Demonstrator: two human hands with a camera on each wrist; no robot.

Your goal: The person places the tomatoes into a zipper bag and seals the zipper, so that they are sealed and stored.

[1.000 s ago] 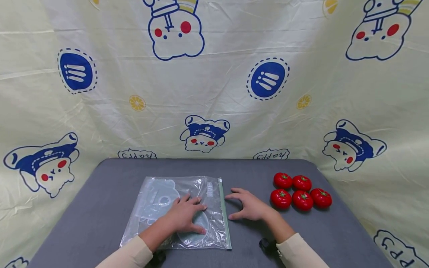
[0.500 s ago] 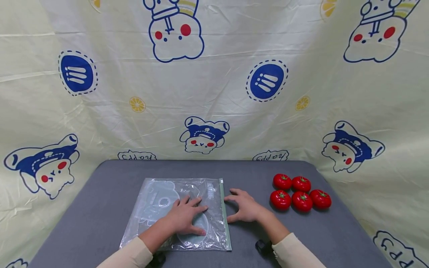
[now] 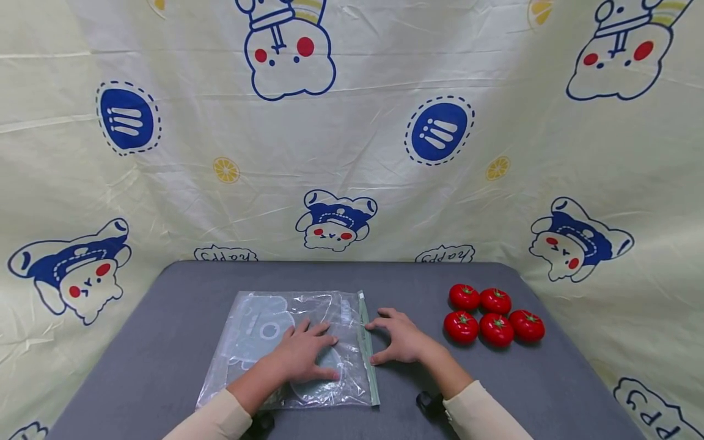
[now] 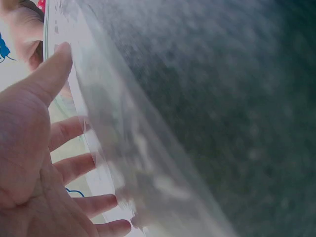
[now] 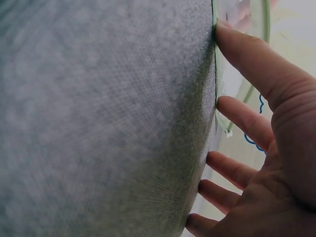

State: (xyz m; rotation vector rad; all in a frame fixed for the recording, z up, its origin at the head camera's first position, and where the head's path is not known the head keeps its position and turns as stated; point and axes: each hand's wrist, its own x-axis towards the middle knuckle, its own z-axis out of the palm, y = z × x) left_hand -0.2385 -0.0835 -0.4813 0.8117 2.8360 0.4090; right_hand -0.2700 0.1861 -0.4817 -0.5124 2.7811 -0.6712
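A clear plastic zip bag (image 3: 352,366) with a pale printed pattern lies flat, its green zip edge (image 3: 371,373) on the right. Spread fingers of my left hand (image 3: 301,354) rest on the middle of the bag; the left wrist view shows the palm and straight fingers against the film. Beside the zip edge is my right hand (image 3: 406,339), its thumb and index fingertips touching the strip while the other fingers reach down to the table. From the right wrist view, the thumb (image 5: 252,54) meets the bag's edge, with the fingers apart and holding nothing.
Several red tomatoes (image 3: 497,330) with green stems sit in a group at the right of the grey table (image 3: 181,318). A patterned cream curtain (image 3: 374,201) hangs behind and at both sides.
My right hand has moved slightly left, from just beside the bag to its zip edge, which now looks slightly bent and raised. The left hand has stayed in place.
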